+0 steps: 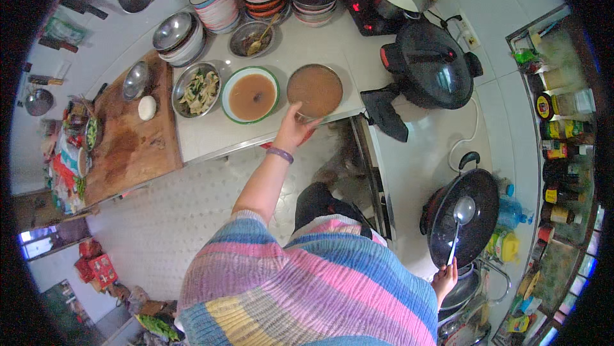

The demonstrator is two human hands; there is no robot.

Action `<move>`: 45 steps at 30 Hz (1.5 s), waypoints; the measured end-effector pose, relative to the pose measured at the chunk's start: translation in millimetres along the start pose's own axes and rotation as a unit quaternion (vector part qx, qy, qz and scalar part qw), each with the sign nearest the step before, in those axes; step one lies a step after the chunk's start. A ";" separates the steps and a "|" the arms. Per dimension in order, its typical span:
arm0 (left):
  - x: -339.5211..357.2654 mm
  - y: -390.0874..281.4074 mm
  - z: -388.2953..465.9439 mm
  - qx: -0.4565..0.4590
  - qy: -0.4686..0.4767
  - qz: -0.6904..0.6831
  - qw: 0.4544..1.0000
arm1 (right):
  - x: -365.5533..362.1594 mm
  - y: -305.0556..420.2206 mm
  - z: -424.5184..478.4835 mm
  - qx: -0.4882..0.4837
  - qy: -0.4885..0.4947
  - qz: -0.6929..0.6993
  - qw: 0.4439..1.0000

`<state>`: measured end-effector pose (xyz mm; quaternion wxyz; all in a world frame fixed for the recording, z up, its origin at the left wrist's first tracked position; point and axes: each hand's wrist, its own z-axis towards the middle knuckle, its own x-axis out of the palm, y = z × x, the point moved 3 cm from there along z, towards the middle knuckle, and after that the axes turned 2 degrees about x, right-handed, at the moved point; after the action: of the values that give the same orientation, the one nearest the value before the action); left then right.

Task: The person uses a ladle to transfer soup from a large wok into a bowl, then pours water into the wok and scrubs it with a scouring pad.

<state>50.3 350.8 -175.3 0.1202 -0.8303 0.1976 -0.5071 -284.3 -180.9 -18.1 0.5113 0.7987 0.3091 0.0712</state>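
Observation:
My left hand, with a purple bangle at the wrist, grips the near rim of a metal bowl of brown liquid at the counter's edge. Beside that bowl stands a green-rimmed enamel bowl of similar liquid, then a metal bowl of sliced food with greens. On the right, my right hand holds a metal serving spoon by its handle, its bowl over a dark wok.
A lidded black electric wok stands near the corner, by an induction cooker with a pot of white liquid. A wooden board holds a white dough ball. Stacked bowls line the back; jars fill a right-hand ledge.

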 end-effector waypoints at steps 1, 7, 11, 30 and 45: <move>1.4 -1.8 7.9 0.019 -0.011 -0.015 1.000 | -4.1 -2.6 1.5 0.004 -0.006 -0.002 1.000; -1.4 -11.6 58.8 0.084 0.022 -0.054 0.995 | 1.3 3.2 -20.1 0.001 -0.020 -0.041 0.999; 2.0 -13.8 96.4 0.078 -0.024 -0.150 0.985 | -7.4 -9.3 -19.9 -0.004 -0.053 -0.035 0.998; -20.5 -37.2 194.9 0.077 -0.006 -0.106 0.991 | 22.6 -22.1 -34.7 0.048 -0.032 -0.059 0.997; -13.1 -4.5 157.8 0.038 -0.114 0.071 0.990 | 6.6 -30.3 -34.7 0.018 -0.135 -0.183 0.974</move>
<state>186.2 360.6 -256.0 0.2089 -0.8613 0.2221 -0.4065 -306.7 -141.7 -29.3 0.5386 0.7397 0.3793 -0.1375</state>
